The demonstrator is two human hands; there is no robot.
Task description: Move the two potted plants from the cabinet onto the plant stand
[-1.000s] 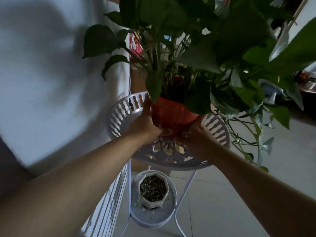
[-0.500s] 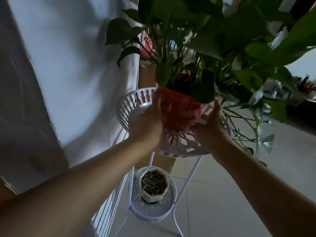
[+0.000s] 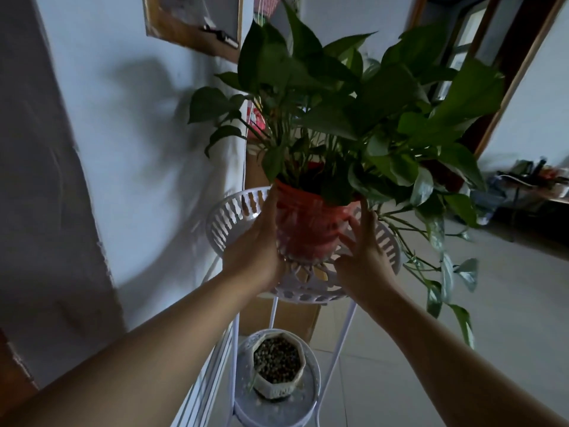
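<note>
Both forearms come in from the bottom edge, left from 7 o'clock, right from 5 o'clock, meeting at frame centre.

Nearest item, low at 6 o'clock: small white pot (image 3: 278,373) with pebbles on top, sitting on the lower round shelf (image 3: 303,409) of the white plant stand (image 3: 343,337).

Centre: left hand (image 3: 256,252) pressed flat against the left side of the red pot (image 3: 308,221), fingers pointing up along its wall. Right hand (image 3: 365,257) at the pot's right side, fingers spread and loose, fingertips at or just off the pot wall (contact not clear). So the left is a palm press with no wrap-around grip, the right is opened out.

Red pot sits inside the top basket (image 3: 228,221) of the stand, base down on the slotted tray, upright. Whether its weight is fully on the tray I can't tell.

Leafy green plant (image 3: 345,118) fills the frame from 12 to 3 o'clock; trailing vines (image 3: 443,272) hang over the basket rim toward 4 o'clock.

Behind: cardboard box (image 3: 284,315) on the floor under the basket, white wall (image 3: 123,118) at 9 to 11 o'clock, framed board (image 3: 191,21) at 11 o'clock, brown door frame (image 3: 520,78) at 1 to 2 o'clock, clutter (image 3: 532,180) (blurred) at 3 o'clock.
</note>
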